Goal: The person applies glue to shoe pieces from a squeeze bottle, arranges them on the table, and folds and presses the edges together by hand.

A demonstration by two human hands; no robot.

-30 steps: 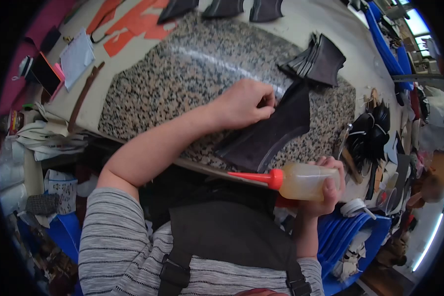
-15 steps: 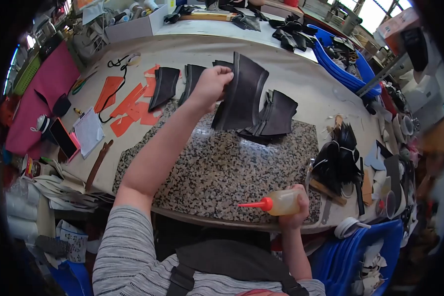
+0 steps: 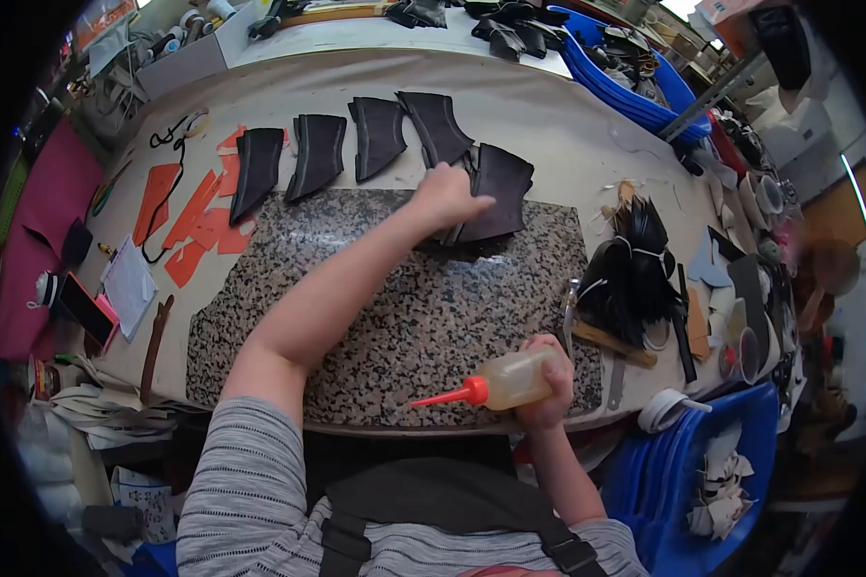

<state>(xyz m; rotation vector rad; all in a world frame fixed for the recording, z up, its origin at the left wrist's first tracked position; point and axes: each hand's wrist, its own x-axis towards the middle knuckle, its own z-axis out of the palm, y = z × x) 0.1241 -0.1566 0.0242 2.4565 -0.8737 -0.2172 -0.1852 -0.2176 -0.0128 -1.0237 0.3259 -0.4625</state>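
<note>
My left hand (image 3: 450,204) is at the left edge of a stack of dark leather pieces (image 3: 498,190), fingers curled down and thumb over the stack. Its fingertips are hidden, so what they grip does not show. Just beyond lies a single dark leather piece (image 3: 435,127), its lower end near my fingers. More such pieces (image 3: 318,154) are laid in a row to its left. My right hand (image 3: 550,389) is wrapped around a clear squeeze bottle (image 3: 513,379) of yellowish liquid. Its red nozzle points left above the speckled stone slab (image 3: 375,317).
Orange cut pieces (image 3: 194,212) and a white paper pad (image 3: 129,277) lie at the left. A tied black bundle (image 3: 635,269) stands right of the slab, near a metal ruler (image 3: 616,383). Blue bins (image 3: 678,481) stand below the table's right edge.
The dark piece my left hand held up now lies flat in the row. That hand has come down to the stack. The bottle stays in my right hand; the whole view has shifted.
</note>
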